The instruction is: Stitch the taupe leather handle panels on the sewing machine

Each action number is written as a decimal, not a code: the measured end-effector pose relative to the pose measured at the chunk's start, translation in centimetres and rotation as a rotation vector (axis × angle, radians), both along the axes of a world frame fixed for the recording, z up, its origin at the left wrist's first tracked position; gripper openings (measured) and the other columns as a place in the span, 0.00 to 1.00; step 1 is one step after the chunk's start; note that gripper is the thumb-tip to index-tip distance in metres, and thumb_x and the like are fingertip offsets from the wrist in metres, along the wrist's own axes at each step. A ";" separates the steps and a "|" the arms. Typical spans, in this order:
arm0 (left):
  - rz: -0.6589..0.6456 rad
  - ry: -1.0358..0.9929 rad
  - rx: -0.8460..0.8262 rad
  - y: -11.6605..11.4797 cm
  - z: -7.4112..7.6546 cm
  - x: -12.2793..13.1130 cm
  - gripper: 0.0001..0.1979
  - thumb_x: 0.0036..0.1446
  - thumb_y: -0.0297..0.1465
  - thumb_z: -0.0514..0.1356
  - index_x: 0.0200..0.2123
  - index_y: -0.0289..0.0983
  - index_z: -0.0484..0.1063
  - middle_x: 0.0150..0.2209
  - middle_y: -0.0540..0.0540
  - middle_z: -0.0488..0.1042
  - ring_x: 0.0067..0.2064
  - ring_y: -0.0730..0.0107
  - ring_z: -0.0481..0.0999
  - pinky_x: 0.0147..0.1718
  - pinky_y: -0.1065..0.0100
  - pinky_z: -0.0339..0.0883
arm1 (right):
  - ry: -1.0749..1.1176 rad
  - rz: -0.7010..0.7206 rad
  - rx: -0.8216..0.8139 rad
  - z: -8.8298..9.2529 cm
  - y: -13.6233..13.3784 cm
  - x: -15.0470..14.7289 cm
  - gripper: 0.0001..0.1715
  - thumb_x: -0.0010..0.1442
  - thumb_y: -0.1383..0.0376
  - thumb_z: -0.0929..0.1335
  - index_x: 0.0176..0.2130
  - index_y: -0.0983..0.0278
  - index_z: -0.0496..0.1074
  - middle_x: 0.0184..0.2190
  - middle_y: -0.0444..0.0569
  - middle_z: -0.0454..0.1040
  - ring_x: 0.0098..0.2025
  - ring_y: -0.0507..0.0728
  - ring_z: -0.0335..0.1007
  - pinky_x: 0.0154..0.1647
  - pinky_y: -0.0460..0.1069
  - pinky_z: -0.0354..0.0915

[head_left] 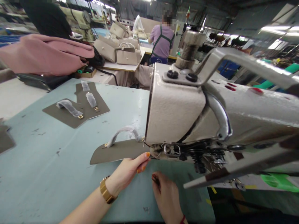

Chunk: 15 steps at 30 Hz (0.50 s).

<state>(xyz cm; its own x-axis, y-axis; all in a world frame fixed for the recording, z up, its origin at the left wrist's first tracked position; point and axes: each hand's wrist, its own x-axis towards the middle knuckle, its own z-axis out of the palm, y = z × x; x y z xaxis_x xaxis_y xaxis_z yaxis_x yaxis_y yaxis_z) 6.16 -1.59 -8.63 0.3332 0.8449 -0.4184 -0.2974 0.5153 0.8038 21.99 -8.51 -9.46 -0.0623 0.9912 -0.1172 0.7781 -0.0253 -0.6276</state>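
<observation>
- While the person's left hand comes in from the lower left, a gold link wristwatch on its wrist, its orange-nailed fingers are drawn narrow and pinch the near edge of a flat taupe leather panel.
- Just beside it, the right hand, with a red cord bracelet at the wrist, has its fingers bunched narrowly around a small dark object; what that object is cannot be told.
- The panel lies flat on a pale blue-green scuffed tabletop, its right end running in under the presser-foot area of an off-white industrial sewing machine head.
- A grey wrapped strap loop arches up from the panel, held at its left end by a small gold buckle.
- Farther left on the tabletop, two more taupe panels overlap slightly, each with its own wrapped strap and gold buckle.
- A partly seen taupe piece sits at the table's left edge.
- Beyond the table, a dusty-pink leather bag rests near a small box of green-capped items.
- Beige structured handbags stand on a farther work table, and a co-worker in a lilac shirt and dark green apron straps sits with their back turned.
</observation>
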 end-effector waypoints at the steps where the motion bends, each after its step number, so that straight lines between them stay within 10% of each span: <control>1: -0.016 0.014 0.028 0.0 0.2 -0.1 0.19 0.52 0.39 0.63 0.16 0.35 0.65 0.18 0.53 0.59 0.24 0.76 0.57 0.26 0.73 0.54 | -0.089 0.023 0.021 -0.6 -0.3 0.1 0.11 0.58 0.76 0.63 0.37 0.63 0.71 0.32 0.47 0.76 0.33 0.56 0.75 0.32 0.45 0.59; 15: -0.001 0.220 0.068 0.9 2.7 0.1 0.21 0.52 0.41 0.60 0.15 0.37 0.60 0.18 0.53 0.58 0.24 0.74 0.56 0.26 0.71 0.52 | -0.310 0.092 0.139 -2.8 -1.6 -0.1 0.14 0.54 0.79 0.66 0.37 0.62 0.69 0.31 0.44 0.73 0.32 0.55 0.73 0.31 0.46 0.57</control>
